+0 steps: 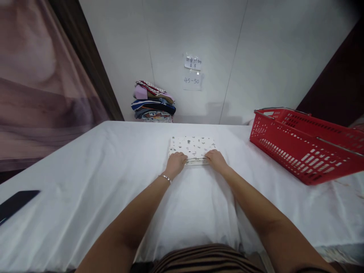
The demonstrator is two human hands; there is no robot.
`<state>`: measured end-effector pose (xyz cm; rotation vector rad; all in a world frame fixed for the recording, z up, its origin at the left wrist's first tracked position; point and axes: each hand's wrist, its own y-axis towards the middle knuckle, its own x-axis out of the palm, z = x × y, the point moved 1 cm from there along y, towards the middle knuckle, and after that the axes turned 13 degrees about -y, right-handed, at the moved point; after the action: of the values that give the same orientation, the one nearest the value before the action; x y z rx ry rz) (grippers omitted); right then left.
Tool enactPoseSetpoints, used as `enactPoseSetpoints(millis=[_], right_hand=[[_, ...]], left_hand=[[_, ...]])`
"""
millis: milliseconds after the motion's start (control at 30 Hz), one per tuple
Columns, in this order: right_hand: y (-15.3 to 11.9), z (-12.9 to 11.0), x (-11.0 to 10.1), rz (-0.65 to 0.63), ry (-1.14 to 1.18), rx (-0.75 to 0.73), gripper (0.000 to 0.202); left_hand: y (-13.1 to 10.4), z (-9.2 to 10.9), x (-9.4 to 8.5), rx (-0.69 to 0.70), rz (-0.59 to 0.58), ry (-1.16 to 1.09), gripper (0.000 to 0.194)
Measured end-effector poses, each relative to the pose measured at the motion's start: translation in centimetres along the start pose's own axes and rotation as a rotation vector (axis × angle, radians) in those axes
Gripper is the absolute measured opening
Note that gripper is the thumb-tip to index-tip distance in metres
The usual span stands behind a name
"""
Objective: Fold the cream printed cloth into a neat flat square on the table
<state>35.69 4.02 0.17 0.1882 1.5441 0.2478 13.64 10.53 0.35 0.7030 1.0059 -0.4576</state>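
Observation:
A folded white cloth with a small scattered print lies flat on the white-covered table, its layered folded edge facing me. At the cloth's near left corner, my left hand has its fingers wrapped round the edge; a silver bracelet is on that wrist. My right hand grips the near right corner in the same way, fingers on top. Both hands touch the cloth, and the thumbs are mostly hidden.
A red plastic basket with metal handles stands on the right. Several folded garments are stacked beyond the table's far edge. A dark flat object lies at the left. Two handwritten notes hang on the wall.

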Motion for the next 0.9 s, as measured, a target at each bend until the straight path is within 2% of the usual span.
enactPoseSetpoints(millis=[200,400,633,900], right_hand=[[-0.1,0.0,0.1,0.012,0.034,0.064,0.023],[-0.3,0.1,1.0,0.07,0.016,0.043,0.022],[-0.4,0.1,1.6,0.173,0.059,-0.061,0.018],[-1.3,0.1,1.2,0.189,0.025,-0.105,0.02]], left_hand=[[0.4,-0.1,0.2,0.05,-0.033,0.031,0.026],[0.7,-0.2,0.9,0.165,-0.042,0.027,0.043],[1.6,0.3,0.5,0.198,-0.127,0.163,0.03],[0.9,0.3,1.2,0.198,-0.077,0.149,0.023]])
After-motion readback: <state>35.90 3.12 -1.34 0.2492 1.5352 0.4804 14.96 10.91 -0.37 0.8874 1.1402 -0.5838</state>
